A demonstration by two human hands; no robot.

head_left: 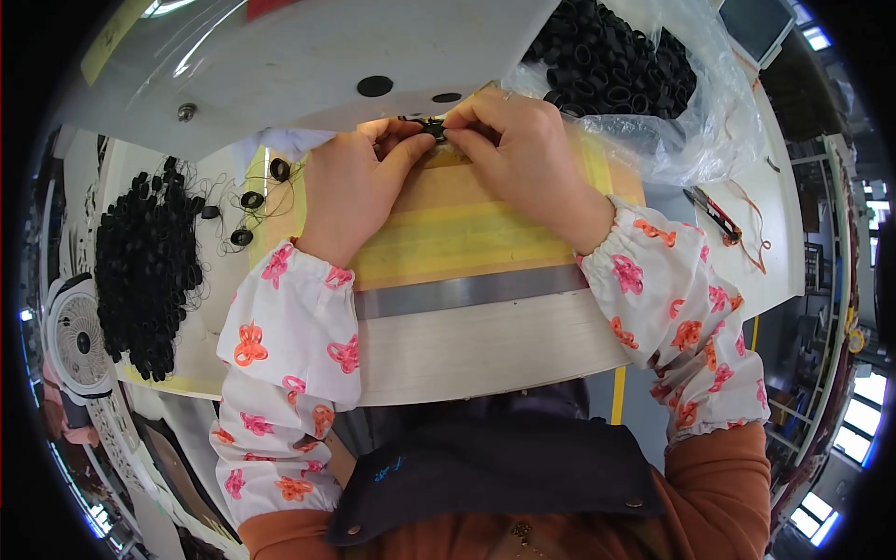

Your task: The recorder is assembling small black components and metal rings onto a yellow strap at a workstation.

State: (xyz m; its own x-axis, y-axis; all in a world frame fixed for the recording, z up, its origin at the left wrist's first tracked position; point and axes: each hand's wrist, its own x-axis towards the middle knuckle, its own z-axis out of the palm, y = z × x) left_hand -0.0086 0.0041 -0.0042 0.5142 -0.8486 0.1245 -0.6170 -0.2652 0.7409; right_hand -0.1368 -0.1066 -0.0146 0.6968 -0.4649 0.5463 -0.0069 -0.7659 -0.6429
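My left hand (350, 182) and my right hand (523, 154) meet at the far middle of the work surface, under the edge of a white machine head (308, 70). Between them is a small black piece (433, 129), pinched by the thumb and fingers of each hand. It looks like the black bands around it, but the fingers cover much of its shape. A warm light glows beside my left fingertips. Just left of that hand lie a few loose black rings (252, 200) with thin threads trailing from them.
At the left is a large heap of black rings (149, 271), tangled with threads. A clear plastic bag (719, 131) of black bands (616, 61) stands at the far right. Near it lies a red-and-black hand tool (714, 215). Yellow tape (467, 229) covers the surface; a white fan (79, 338) is far left.
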